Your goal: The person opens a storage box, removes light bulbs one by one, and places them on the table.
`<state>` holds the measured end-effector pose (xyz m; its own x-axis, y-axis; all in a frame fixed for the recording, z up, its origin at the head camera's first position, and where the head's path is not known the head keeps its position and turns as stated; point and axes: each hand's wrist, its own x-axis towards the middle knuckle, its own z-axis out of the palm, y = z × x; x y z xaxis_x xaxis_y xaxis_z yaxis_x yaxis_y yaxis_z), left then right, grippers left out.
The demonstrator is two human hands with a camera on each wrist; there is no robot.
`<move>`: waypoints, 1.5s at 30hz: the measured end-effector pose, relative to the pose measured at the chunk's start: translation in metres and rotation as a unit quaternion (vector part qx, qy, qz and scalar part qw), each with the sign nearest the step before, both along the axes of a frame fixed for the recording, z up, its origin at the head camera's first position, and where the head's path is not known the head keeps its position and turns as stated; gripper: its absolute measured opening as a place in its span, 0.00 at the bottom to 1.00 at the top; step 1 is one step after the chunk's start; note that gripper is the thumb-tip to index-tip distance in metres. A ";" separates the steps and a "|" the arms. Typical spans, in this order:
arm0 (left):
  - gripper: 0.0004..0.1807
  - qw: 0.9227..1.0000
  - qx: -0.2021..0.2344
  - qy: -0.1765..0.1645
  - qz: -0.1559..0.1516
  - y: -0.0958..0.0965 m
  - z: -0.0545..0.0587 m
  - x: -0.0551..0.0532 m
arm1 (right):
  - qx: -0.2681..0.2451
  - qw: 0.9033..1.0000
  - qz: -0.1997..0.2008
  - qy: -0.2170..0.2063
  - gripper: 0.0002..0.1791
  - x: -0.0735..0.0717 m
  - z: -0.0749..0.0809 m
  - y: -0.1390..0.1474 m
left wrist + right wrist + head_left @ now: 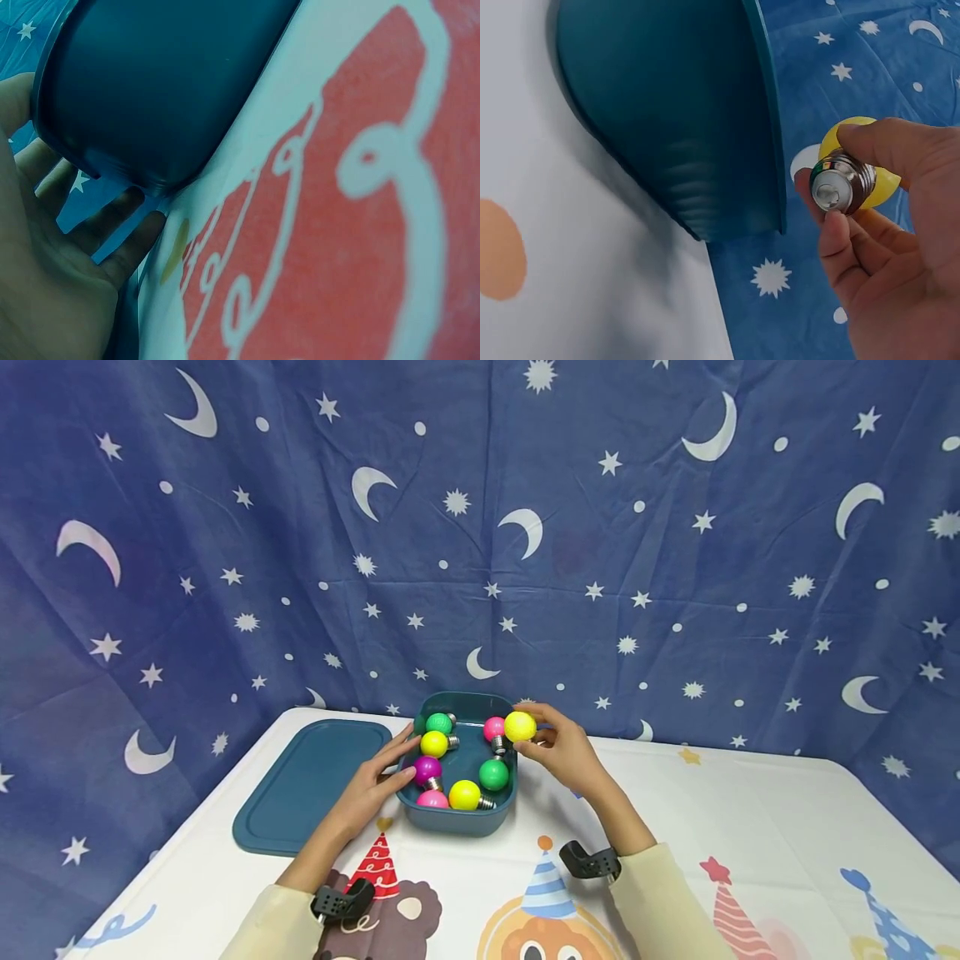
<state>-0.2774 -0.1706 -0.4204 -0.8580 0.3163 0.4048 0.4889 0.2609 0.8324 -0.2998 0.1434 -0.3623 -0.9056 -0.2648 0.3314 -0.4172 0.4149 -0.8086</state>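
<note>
A dark-blue backdrop [637, 556] printed with white moons and stars hangs behind the white-covered counter [690, 802], along its far edge. An uncovered blue-green box [457, 824] sits close to that edge, near its middle. A flat lid [311, 785] lies left of it, toward the counter's far left corner, a strip of white cover showing between the two. The left hand [367, 787] is at the box's left wall, fingers parted and loosely extended; exact contact at each tip cannot be confirmed. The right hand [564, 750] pinches a yellow bulb [520, 727] between thumb and fingers, by the box's right rim toward its far right corner; the right wrist view shows the bulb's metal base exposed, apart from the wall. Inside, from far left corner to near left corner: a green bulb [438, 723], a second yellow bulb [433, 743], a purple bulb [427, 768] and a pink bulb [432, 800]. A third yellow bulb [464, 795] lies by the near wall; a second green bulb [493, 774] and a second pink bulb [493, 728] lie along the right wall. The box floor shows between the rows. White cover extends from the box's right wall to the counter's right edge.
</note>
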 end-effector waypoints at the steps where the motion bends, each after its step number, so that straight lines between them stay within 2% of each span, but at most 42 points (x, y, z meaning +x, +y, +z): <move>1: 0.28 1.000 -0.001 0.000 0.001 0.000 0.000 0.000 | -0.002 1.000 -0.003 -0.004 0.30 0.000 0.000 0.001; 7: 0.28 1.000 0.001 0.000 -0.001 0.000 0.000 0.000 | 0.003 0.999 -0.019 -0.048 0.29 -0.003 0.000 0.011; 12: 0.27 1.000 0.002 0.004 -0.005 0.000 0.001 -0.001 | -0.011 0.998 -0.024 -0.059 0.28 -0.008 -0.005 0.022; 18: 0.28 1.000 0.002 0.003 -0.006 0.001 0.001 -0.002 | -0.031 0.995 -0.051 -0.085 0.30 -0.012 -0.019 0.030; 26: 0.27 1.000 -0.003 0.001 0.002 0.000 0.000 -0.001 | -0.055 0.986 -0.108 -0.115 0.30 -0.019 -0.040 0.033; 28: 0.27 1.000 -0.003 0.001 0.000 0.001 0.004 0.001 | -0.051 0.984 -0.123 -0.120 0.30 -0.021 -0.044 0.032; 35: 0.27 1.000 -0.003 -0.004 -0.005 0.006 0.028 0.020 | -0.018 0.979 -0.160 -0.127 0.31 -0.023 -0.052 0.028; 45: 0.26 1.000 -0.004 -0.001 -0.006 0.007 0.030 0.021 | -0.009 0.975 -0.182 -0.129 0.30 -0.025 -0.060 0.031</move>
<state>-0.2563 -0.1634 -0.3902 -0.8546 0.3305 0.4006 0.4906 0.2609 0.8314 -0.3253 0.1747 -0.4220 -0.9923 0.0936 0.0812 -0.0261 0.4824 -0.8755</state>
